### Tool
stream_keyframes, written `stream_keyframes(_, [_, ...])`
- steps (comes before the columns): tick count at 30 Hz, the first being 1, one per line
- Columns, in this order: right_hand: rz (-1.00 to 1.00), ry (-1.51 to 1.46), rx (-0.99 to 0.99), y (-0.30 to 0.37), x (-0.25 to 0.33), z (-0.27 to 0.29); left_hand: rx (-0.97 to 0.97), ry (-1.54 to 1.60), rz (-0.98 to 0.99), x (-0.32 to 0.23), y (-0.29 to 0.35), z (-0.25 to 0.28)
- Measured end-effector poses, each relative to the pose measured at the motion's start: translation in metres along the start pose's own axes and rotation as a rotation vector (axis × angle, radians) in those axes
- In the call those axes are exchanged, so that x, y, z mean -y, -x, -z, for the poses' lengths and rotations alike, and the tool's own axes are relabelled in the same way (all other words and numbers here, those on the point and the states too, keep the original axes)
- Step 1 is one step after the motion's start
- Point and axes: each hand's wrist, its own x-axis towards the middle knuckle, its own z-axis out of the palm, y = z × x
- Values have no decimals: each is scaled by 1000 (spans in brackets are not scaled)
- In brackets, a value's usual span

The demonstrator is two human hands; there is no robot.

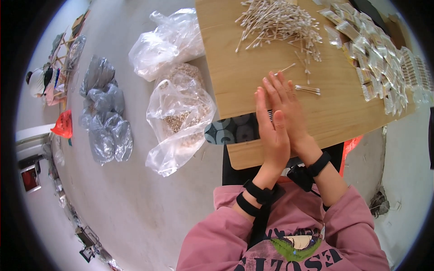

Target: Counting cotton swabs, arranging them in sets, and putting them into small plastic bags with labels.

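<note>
My left hand [273, 137] and my right hand [290, 115] are raised over the near part of the wooden table [230, 81], palms facing each other, fingers stretched out straight. They overlap in this view, and I cannot tell whether anything lies between the palms. A small striped strip [270, 115] shows in the gap between them. Beside my right fingers, several cotton swabs [308, 90] stick out to the right, their other ends hidden. One cotton swab [286, 68] lies just past the fingertips. Farther off is a large loose heap of cotton swabs [282, 25].
Many small clear packets [377, 54] pile along the table's right side. A dark patterned panel [233, 129] fills a notch in the table's left edge. On the floor stand clear bags [181, 110] of swabs and grey plastic bags [105, 108]. Another person [43, 83] is far left.
</note>
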Motion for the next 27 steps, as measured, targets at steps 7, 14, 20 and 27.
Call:
stream_keyframes(7, [-13, -132, -45, 3, 5, 4, -64, 67, 109, 0, 6, 10])
stream_keyframes(14, [-179, -418, -313, -13, -10, 41, -62, 13, 44, 2, 8, 29])
stream_keyframes(20, [-331, 26, -481, -56, -169, 64, -32, 51, 34, -6, 11, 19])
stream_keyframes(27, [-351, -380, -307, -16, -123, 78, 129, 88, 222, -17, 13, 37])
